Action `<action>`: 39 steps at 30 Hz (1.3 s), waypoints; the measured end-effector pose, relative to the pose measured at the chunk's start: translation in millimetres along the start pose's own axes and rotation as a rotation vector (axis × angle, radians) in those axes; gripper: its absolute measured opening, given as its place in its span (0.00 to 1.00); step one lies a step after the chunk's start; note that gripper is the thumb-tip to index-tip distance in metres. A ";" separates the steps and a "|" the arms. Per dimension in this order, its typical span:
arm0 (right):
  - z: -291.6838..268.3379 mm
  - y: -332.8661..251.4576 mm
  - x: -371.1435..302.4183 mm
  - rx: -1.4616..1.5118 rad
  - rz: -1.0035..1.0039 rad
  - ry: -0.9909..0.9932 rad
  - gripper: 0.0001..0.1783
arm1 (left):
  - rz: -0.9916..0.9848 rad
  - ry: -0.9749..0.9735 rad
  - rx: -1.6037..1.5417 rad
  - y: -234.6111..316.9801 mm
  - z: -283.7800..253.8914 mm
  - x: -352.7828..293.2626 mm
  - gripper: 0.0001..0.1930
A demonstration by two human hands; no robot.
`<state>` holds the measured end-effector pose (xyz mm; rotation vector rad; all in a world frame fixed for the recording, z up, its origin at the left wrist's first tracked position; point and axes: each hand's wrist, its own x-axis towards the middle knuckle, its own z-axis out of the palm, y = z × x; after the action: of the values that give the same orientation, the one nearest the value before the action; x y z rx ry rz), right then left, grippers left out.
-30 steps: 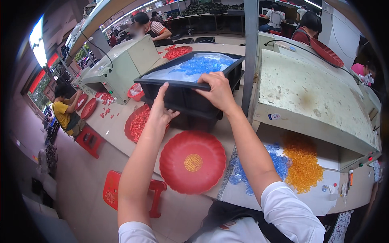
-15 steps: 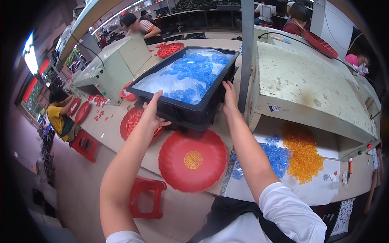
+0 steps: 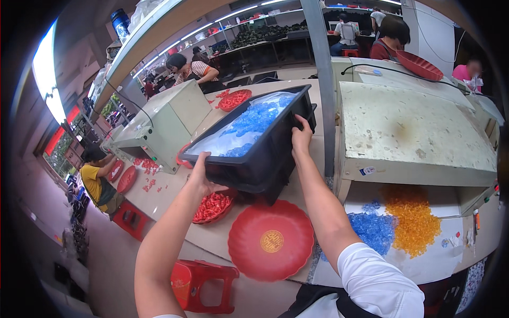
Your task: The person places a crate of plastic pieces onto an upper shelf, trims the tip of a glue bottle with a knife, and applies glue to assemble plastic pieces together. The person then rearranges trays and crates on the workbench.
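Observation:
Between my two hands is a black plastic bin (image 3: 238, 169), lined with a white bag and holding clear blue plastic pieces (image 3: 260, 119). It tilts, its right side higher than its left. My left hand (image 3: 202, 179) grips its near left corner, thumb by the rim. Around the right wall, my right hand (image 3: 301, 137) is closed with its fingers bent. A second black edge shows under the bin; whether it is another bin is hard to tell. Nearer me lies a red scalloped plate (image 3: 254, 259) with a gold emblem. A red bowl of red pieces (image 3: 213, 206) is partly hidden below my left hand.
At right, a pale metal box (image 3: 413, 122) stands over heaps of blue pieces (image 3: 371, 228) and amber pieces (image 3: 413, 228). A grey post (image 3: 321, 79) rises right of the bin. Red stool (image 3: 204, 286) below the table edge. Several people sit at other benches.
The bin has tipped further, its right side rising and more of its outer wall showing. Both hands keep hold of it. The whole view has shifted, showing more of the room behind.

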<state>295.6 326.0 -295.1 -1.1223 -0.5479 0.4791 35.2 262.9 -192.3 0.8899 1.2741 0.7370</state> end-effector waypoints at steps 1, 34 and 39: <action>6.5 -0.8 13.9 -0.008 -0.009 0.011 0.21 | 0.012 -0.006 -0.010 6.2 4.8 -3.4 0.38; -103.5 -43.5 -142.3 0.286 0.380 -0.168 0.36 | 0.092 0.043 -0.079 -33.5 129.7 46.5 0.57; -101.2 -43.8 -108.5 0.647 0.488 -0.086 0.34 | 0.070 0.153 -0.139 -39.4 149.2 48.9 0.55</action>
<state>279.2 172.6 -305.9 -0.6000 -0.1550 1.0466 189.7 264.2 -240.8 0.7795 1.3132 0.9523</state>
